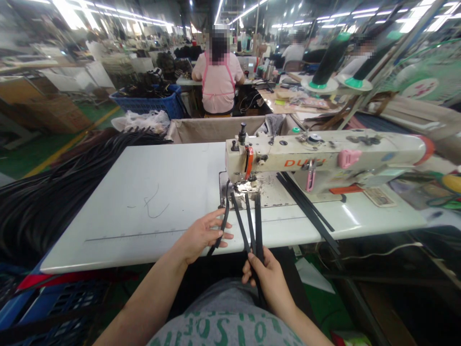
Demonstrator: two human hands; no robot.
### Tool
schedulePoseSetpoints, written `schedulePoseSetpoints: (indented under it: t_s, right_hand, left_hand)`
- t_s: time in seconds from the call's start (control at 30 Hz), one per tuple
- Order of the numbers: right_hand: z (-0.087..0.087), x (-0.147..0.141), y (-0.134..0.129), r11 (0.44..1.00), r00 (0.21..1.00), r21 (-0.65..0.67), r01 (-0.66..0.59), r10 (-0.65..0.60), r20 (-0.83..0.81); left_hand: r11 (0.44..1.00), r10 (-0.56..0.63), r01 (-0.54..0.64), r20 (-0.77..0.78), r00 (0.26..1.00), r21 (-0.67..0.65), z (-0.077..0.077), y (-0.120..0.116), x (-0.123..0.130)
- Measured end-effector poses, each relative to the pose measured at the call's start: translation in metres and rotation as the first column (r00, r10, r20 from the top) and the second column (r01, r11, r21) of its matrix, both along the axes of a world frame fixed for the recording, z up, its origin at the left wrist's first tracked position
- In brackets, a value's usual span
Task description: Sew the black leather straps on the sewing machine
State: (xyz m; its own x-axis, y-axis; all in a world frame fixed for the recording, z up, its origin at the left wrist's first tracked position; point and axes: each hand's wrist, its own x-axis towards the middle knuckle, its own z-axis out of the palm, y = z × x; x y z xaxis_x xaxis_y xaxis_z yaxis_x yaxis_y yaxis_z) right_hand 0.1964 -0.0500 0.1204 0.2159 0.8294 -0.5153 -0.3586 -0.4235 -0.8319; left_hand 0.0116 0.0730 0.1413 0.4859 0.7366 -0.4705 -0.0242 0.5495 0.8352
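Observation:
My right hand (264, 274) is closed around several black straps (258, 226), whose upper ends fan out on the table below the needle area. Another thin black strap (225, 218) curves down from the left side of the sewing head; my left hand (203, 235) has it between thumb and fingers, the other fingers stretched out. Right above both hands stands a cream sewing machine (273, 156) with an orange lever at its head. More black straps (306, 206) lie across the machine bed to the right, their ends hanging over the table edge.
The white table (151, 192) bears a printed ruler line and a loose dark thread. A large heap of black straps (46, 202) hangs at the left. Behind the table are a fabric-lined bin (205, 129), a blue crate (151, 103) and a seated person in pink (219, 81). Thread cones (329, 62) stand right.

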Motion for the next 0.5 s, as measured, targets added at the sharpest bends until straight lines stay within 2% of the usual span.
schedulePoseSetpoints:
  t_s: [0.5]
  right_hand:
    - [-0.0041, 0.0015, 0.0002, 1.0, 1.0, -0.003, -0.009, 0.009, 0.009]
  left_hand:
    - [1.0, 0.011, -0.011, 0.007, 1.0, -0.018, -0.0016, 0.0015, 0.0]
